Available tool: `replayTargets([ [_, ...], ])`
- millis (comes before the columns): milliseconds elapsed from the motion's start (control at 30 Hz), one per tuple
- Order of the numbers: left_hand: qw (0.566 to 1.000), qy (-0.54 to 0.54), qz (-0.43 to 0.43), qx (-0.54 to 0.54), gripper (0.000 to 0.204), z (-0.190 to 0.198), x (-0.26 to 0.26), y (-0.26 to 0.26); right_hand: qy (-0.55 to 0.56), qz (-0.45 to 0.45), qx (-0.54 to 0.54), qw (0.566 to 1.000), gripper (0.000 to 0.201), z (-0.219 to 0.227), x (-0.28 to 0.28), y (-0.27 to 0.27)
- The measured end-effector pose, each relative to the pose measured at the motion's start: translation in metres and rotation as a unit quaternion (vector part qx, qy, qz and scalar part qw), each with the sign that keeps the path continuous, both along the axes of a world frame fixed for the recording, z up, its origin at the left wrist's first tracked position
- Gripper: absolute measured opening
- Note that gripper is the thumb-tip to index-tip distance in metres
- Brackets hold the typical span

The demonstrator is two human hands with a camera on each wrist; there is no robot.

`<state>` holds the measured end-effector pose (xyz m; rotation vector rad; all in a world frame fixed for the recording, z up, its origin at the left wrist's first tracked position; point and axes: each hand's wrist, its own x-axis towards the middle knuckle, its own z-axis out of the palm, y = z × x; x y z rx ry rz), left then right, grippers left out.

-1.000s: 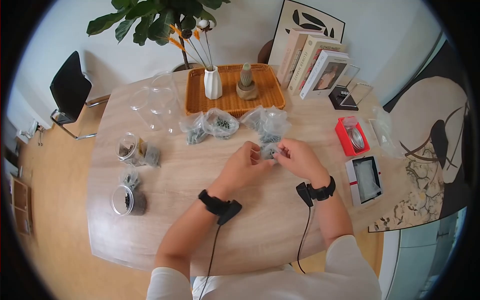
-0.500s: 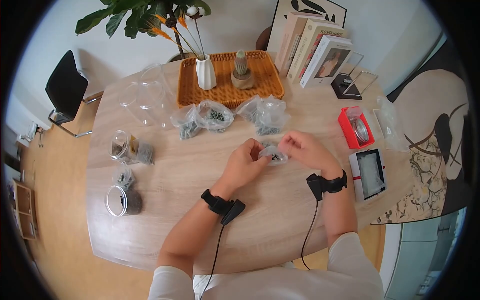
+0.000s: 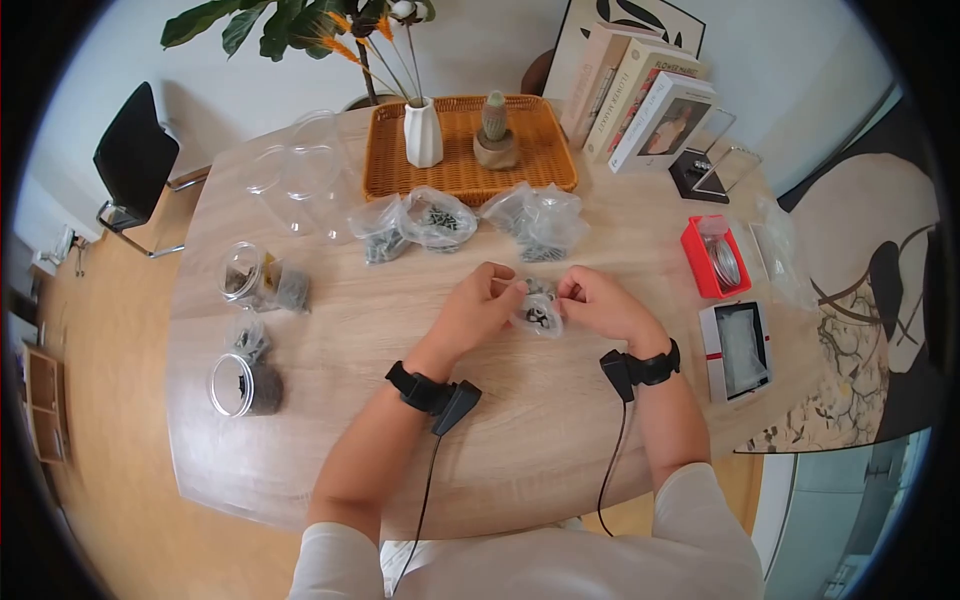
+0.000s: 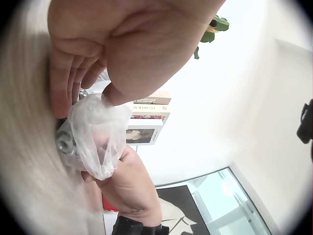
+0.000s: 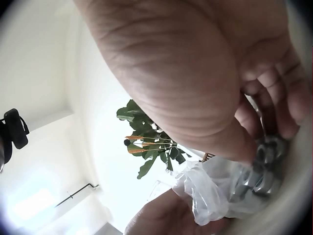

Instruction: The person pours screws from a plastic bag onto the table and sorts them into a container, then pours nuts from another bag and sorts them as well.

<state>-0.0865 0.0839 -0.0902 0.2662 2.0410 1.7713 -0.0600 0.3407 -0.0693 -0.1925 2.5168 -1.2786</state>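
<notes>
Between the two hands, over the middle of the table, is a small clear plastic bag point(image 3: 540, 318) with shiny metal nuts point(image 5: 266, 169) inside. My left hand point(image 3: 478, 308) pinches the bag's left side between thumb and fingers. On the opposite side my right hand point(image 3: 612, 308) has thumb and fingertips on the bag, gripping its edge. In the left wrist view the crinkled bag point(image 4: 95, 132) hangs under the left thumb, its loose mouth turned toward the person. The right wrist view has the right thumb right against the nuts.
Bags of screws point(image 3: 440, 220) and another pair of filled bags point(image 3: 540, 225) lie before a wicker tray point(image 3: 380, 180). Jars point(image 3: 245, 385) and small bags stand left, with clear empty containers point(image 3: 300, 180) behind. At right are a red box point(image 3: 700, 265) and a white box point(image 3: 716, 350).
Half a second ago the right hand was drawn off to the right of the bag; now it is back on it. The bag's mouth has tipped toward the person.
</notes>
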Motion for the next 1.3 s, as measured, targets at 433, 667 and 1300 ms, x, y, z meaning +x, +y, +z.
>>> replayTargets([
  [433, 0.997, -0.017, -0.071, -0.012, 0.047, 0.007, -0.004, -0.010, -0.065, -0.030, -0.203, 0.976, 0.028, 0.005, 0.000, -0.016],
  [667, 0.995, -0.050, -0.031, 0.076, 0.036, 0.017, -0.015, -0.025, 0.082, -0.066, -0.213, 0.971, 0.025, 0.021, 0.020, -0.046],
  [1300, 0.972, -0.007, -0.204, 0.115, 0.017, 0.035, -0.015, -0.045, 0.204, 0.095, 0.024, 0.974, 0.021, 0.062, 0.047, -0.073],
])
